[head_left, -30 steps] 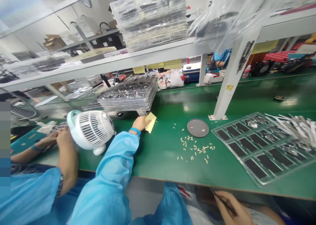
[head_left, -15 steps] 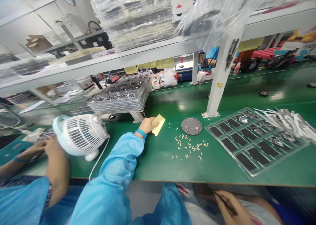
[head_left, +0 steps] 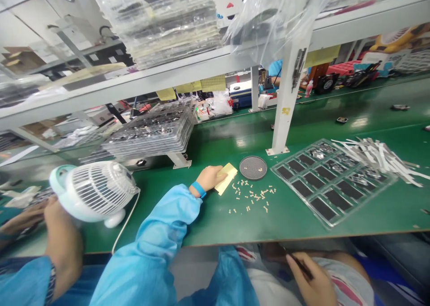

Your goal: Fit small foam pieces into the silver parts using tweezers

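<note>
Fingers of the left hand point(head_left: 210, 178) are closed over the near end of a yellow card point(head_left: 227, 183). The card lies low on the green table point(head_left: 302, 221), with its far edge turned toward the small beige pieces point(head_left: 250, 196) scattered just beside it. So this grip is grasping the card, not released. I judge that the flat, low hold keeps the card's edge close to the table surface, at the level of the pieces. A few more of the same pieces sit in the round mesh dish point(head_left: 253, 167), which stands just behind the scatter, near the card.

The right hand point(head_left: 311, 283) is below the table edge, over the lap and well apart from the pieces. Its grip is clenched lightly around a thin dark tool point(head_left: 300, 265), held like a pen. Probably the hand rests there because the left one works alone at this moment.

To the right lies a clear tray point(head_left: 322, 180) with dark rectangular pockets, and beside it a heap of pale strips point(head_left: 376, 156). On the left a small white fan point(head_left: 94, 191) stands near another person's hand point(head_left: 55, 212).
</note>
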A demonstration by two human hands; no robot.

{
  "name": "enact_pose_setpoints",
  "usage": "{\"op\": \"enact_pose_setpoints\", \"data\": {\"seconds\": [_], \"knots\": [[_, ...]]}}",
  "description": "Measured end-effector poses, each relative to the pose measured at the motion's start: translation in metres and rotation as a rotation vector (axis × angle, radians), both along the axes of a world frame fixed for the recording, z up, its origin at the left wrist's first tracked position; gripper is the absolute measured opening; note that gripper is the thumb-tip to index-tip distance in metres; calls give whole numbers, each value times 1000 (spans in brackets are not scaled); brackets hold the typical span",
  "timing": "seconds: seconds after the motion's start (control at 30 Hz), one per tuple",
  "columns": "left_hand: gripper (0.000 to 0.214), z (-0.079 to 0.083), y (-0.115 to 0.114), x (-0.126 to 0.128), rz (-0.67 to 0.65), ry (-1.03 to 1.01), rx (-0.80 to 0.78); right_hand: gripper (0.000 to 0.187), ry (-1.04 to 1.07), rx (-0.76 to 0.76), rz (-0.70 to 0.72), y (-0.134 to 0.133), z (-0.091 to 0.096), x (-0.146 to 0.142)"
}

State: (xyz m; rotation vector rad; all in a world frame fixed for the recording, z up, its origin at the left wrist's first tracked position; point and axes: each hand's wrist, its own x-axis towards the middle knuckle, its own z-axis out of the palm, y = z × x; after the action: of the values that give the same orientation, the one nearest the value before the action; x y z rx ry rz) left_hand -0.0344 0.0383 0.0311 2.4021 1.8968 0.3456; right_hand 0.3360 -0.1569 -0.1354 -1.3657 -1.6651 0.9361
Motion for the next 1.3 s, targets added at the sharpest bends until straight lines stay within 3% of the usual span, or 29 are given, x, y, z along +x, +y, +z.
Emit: {"op": "enact_pose_setpoints", "data": {"seconds": [0.2,0.4,1.0,1.13,1.3], "knots": [[29,0,-17,18,-71,-34,-36,28,11,-79,19,0,10,-4],[30,-2,-25,41,-149,-56,-60,30,35,-36,3,3,17,-10],[31,-13,-33,135,-385,-157,-140,27,30,-86,-44,-14,16,6],[33,-8,-26,132,-364,-185,-135,26,41,-87,-52,-15,12,7],[35,8,2,111,-283,-148,-63,26,63,-100,-31,-17,5,6]]}}
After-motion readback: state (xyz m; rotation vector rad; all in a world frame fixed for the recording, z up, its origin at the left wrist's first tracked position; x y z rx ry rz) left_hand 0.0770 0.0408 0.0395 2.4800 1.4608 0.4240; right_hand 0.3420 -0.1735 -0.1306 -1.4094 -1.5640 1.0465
